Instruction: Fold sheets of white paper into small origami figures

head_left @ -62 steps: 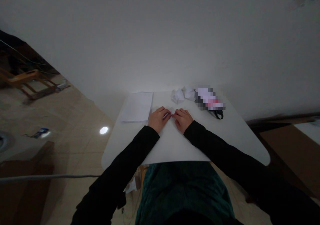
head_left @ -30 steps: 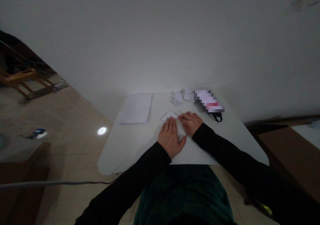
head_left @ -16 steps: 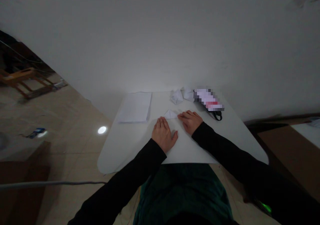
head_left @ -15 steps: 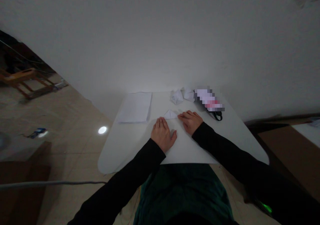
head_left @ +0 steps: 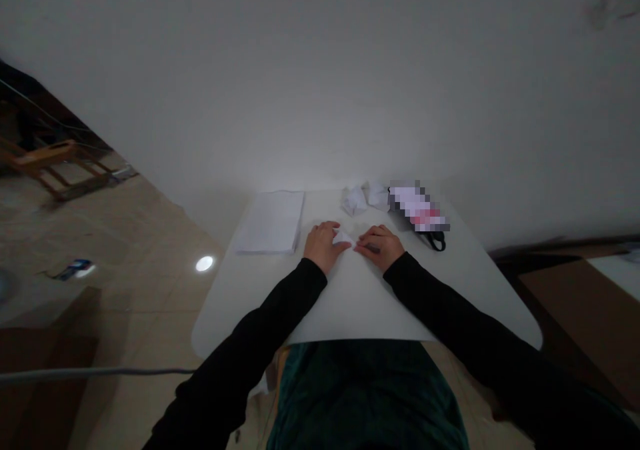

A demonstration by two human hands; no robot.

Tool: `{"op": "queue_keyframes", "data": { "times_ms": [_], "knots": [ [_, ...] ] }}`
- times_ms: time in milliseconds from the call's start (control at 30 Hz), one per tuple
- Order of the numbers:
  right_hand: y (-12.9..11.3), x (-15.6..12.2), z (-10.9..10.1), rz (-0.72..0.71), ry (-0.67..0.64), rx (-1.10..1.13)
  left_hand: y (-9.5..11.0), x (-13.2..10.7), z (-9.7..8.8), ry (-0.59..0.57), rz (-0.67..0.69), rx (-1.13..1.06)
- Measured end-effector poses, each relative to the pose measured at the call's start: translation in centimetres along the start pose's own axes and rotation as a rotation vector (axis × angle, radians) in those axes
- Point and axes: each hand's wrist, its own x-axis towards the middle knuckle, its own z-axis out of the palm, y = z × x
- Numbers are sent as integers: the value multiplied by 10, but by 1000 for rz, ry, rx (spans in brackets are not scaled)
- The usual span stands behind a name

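Note:
A small folded piece of white paper [head_left: 343,236] lies near the middle of the white table [head_left: 365,310]. My left hand [head_left: 323,246] is closed around its left side, the thumb along its near edge and the fingers at its far side. With thumb and fingertips pinched, my right hand [head_left: 381,246] holds the paper's right corner. Parts of the paper are hidden behind my fingers.
Left of my hands lies a stack of white sheets [head_left: 273,223]. Two folded paper shapes, one here [head_left: 355,201] and one beside it [head_left: 378,196], sit by the wall [head_left: 320,90]. A pixelated item with a black strap [head_left: 419,209] lies to the right.
My left hand has gone from lying flat beside the paper to gripping its left side. The fingers of my right hand have closed into a pinch at the right corner.

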Motion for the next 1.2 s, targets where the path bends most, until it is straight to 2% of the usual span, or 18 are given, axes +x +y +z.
{"op": "queue_keyframes", "data": {
  "times_ms": [167,267,367,567,633,800,900,933,1067,1200],
  "knots": [
    [-1,1,-4,112,7,109,-2,0,-1,-16,28,-13],
    [-3,2,-5,206,-8,158,-5,-1,-1,-77,45,-217],
    [-4,2,-5,244,-22,203,-9,1,0,-88,108,-437],
    [-1,1,-3,250,30,277,-8,5,3,-91,215,-644],
    [-2,1,-2,284,67,368,-5,5,2,-78,219,-732],
    [-12,3,-3,401,80,805,1,4,1,-37,231,-835],
    [-20,5,-6,450,142,943,3,4,0,41,168,-825],
    [-23,6,-7,467,157,976,3,4,0,40,120,-851],
    [-26,8,-12,507,167,1056,5,4,-2,-85,-115,-1057],
    [-27,10,-15,527,158,1063,5,6,-3,-44,-166,-1116]
  ]
}}
